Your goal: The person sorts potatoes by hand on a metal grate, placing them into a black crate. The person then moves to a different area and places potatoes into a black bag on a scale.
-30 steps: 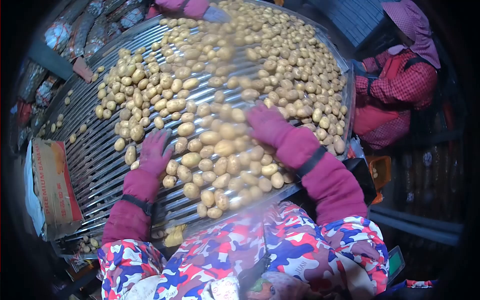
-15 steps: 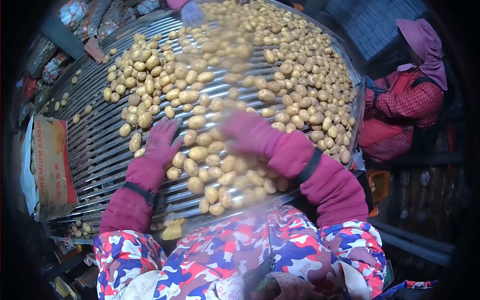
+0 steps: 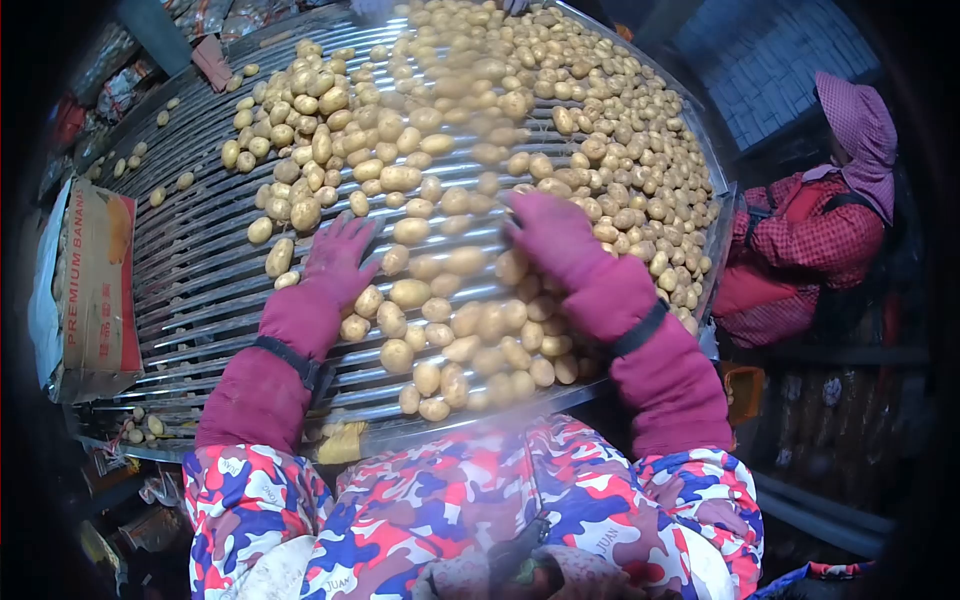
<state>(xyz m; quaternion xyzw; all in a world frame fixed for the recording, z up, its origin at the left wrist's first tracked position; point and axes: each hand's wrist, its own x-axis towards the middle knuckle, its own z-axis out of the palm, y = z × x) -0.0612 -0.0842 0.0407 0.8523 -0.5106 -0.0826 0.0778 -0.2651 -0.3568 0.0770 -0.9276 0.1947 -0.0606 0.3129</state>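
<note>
- One tan cardboard carton with red panels and printed lettering [image 3: 95, 295] stands at the left edge; elbow room on that side calls for care.
- Many parallel grey metal bars form a slatted table [image 3: 205, 265]; fingertips would do best skimming these lightly, lest they catch in the gaps.
- The left hand [image 3: 340, 258], in a magenta glove, lies palm down over the bars, fingers spread, gripping nothing; that flat shape suits guiding without bruising.
- Loose yellow-brown oval potatoes [image 3: 409, 293] lie between the hands and toward the body, mostly one layer deep, which should make each easier to check.
- The right hand [image 3: 553, 230], likewise gloved, curves over potatoes; its fingertips are hidden, so whether they hold one I cannot tell. Gentle pressure seems wisest.
- A dense potato heap [image 3: 645, 175] spreads beyond; small portions should handle better.
</note>
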